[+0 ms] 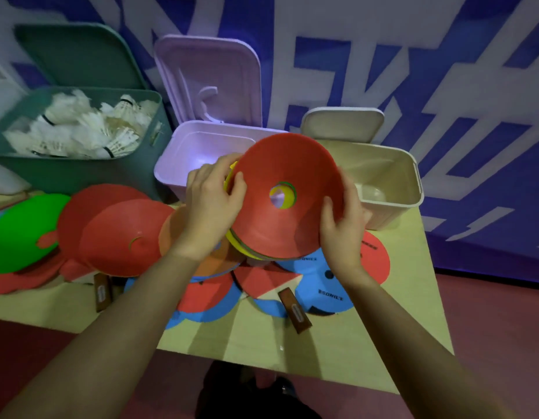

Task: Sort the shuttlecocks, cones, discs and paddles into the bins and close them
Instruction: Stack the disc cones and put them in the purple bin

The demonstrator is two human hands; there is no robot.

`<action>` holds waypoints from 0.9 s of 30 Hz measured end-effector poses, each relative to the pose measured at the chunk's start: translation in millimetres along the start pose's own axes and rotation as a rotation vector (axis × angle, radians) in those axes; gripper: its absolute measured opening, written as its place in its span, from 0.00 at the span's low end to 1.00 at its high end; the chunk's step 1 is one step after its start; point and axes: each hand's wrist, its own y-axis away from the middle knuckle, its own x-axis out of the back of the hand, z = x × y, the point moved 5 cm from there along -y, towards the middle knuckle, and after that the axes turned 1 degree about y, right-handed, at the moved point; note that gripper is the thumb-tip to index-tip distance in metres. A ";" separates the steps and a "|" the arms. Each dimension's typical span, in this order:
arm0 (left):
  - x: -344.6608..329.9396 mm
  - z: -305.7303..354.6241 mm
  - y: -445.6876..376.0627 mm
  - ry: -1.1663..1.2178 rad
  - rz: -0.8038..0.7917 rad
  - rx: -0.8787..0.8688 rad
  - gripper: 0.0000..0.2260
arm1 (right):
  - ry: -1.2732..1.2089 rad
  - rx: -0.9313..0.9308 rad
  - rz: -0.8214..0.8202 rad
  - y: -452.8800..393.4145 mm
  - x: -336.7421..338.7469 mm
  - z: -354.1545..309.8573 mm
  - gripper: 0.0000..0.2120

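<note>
Head view: stack of flat plastic marker cones, red one on top with centre hole (280,204), held tilted above desk (337,337). Left hand (214,204) grips stack's left rim, fingers curled over edge; right hand (342,228) clasps right rim likewise. Open lilac plastic bin (183,158) sits just behind stack, nearer left hand; open beige bin (392,179) lies to right. Judgement: stack goes forward into lilac bin. Teal bin (80,173) already holds white feather shuttlecocks (80,125). Red and blue paddles (331,285) remain on desk.
</note>
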 end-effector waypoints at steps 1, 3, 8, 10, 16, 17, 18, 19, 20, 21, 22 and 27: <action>4.6 -3.6 -9.6 -0.033 0.021 -0.016 0.12 | 0.002 0.028 0.003 -8.3 -7.6 -7.9 0.23; 12.5 -12.7 -31.1 -0.081 0.060 -0.035 0.12 | -0.003 0.081 0.012 -25.0 -23.8 -22.6 0.23; 18.5 -48.5 -78.5 -0.095 0.105 -0.037 0.13 | 0.013 0.158 0.056 -65.8 -64.3 -44.0 0.24; 11.5 -68.2 -94.9 -0.090 0.089 -0.056 0.13 | 0.066 0.176 0.070 -79.4 -83.4 -46.7 0.23; -30.2 -125.9 -129.5 -0.118 -0.026 -0.087 0.15 | 0.245 0.130 0.074 -106.5 -143.6 -26.9 0.22; -38.1 -133.6 -131.0 -0.132 -0.066 -0.084 0.15 | 0.271 0.099 0.055 -108.0 -152.5 -19.1 0.22; -46.0 -141.5 -130.9 -0.150 -0.122 -0.072 0.15 | 0.300 0.057 0.016 -108.2 -160.7 -10.6 0.23; -54.2 -149.2 -129.7 -0.176 -0.197 -0.056 0.15 | 0.337 0.005 -0.040 -107.3 -168.2 -2.0 0.24; -61.7 -156.2 -127.5 -0.209 -0.277 -0.038 0.16 | 0.388 -0.052 -0.106 -105.2 -174.6 7.0 0.24; -67.1 -161.3 -124.8 -0.247 -0.356 -0.028 0.17 | 0.450 -0.103 -0.172 -101.7 -179.5 15.0 0.23; -70.7 -164.3 -121.9 -0.285 -0.412 -0.041 0.17 | 0.508 -0.131 -0.228 -98.1 -182.7 21.1 0.21; -60.5 -152.8 -115.3 -0.288 -0.408 -0.217 0.21 | 0.505 -0.005 -0.303 -84.7 -176.9 5.2 0.21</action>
